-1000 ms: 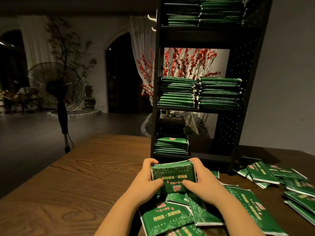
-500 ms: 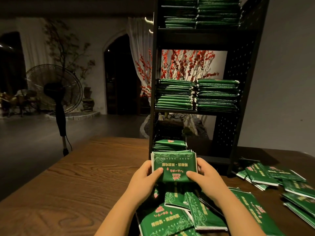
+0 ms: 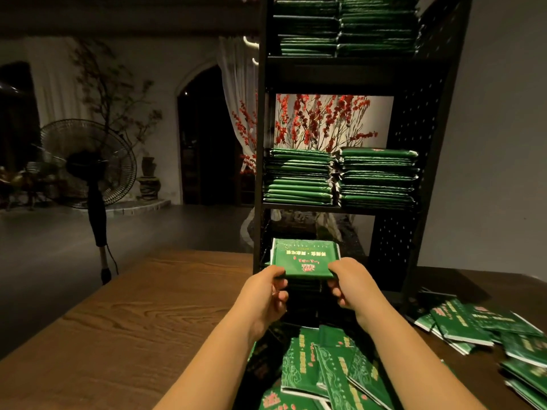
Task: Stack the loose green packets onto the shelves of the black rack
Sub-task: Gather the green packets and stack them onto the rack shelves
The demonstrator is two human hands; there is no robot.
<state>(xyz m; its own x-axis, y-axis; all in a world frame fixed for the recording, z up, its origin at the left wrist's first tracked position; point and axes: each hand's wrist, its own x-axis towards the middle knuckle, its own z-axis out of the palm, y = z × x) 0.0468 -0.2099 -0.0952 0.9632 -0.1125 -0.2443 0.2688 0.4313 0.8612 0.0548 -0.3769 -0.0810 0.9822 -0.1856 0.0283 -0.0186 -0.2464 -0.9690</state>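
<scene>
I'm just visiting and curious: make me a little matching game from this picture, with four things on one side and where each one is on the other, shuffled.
Things:
1. bundle of packets
2. standing fan
3. loose packets
4. two tall stacks

Places:
A. on the rack's middle shelf
B. scattered on the wooden table, right of the black rack
C. held between the left hand and right hand at the bottom shelf
D. on the floor, left of the table

Pairs: 1-C, 2-D, 3-B, 4-A
</scene>
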